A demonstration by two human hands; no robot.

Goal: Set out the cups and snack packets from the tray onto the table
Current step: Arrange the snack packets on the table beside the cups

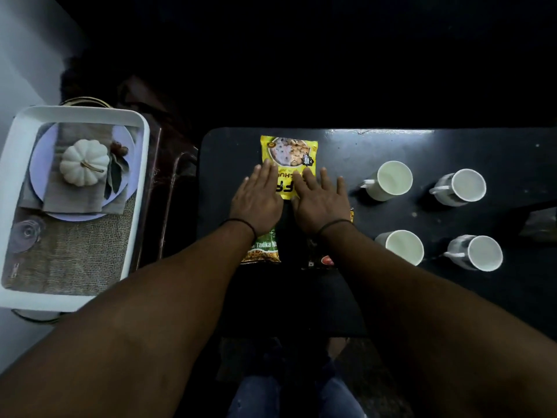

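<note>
A yellow snack packet (pixel 288 156) lies flat on the dark table (pixel 361 146). My left hand (pixel 256 200) and my right hand (pixel 321 203) lie flat with straight fingers on its near end. Under my left wrist lies a green packet (pixel 265 250). A dark packet (pixel 322 260) with a red mark shows beside my right forearm, mostly hidden. Several white cups stand to the right: one (pixel 390 180) close to the packet, one (pixel 462 186) further right, and two in the near row (pixel 402 247) (pixel 479 252). The white tray (pixel 141 164) stands at the left.
The tray's bottom shows a printed picture of a plate, napkin and white pumpkin. It rests on a stand left of the table. A dark object (pixel 542 223) sits at the table's right edge. My knees show below the table's near edge.
</note>
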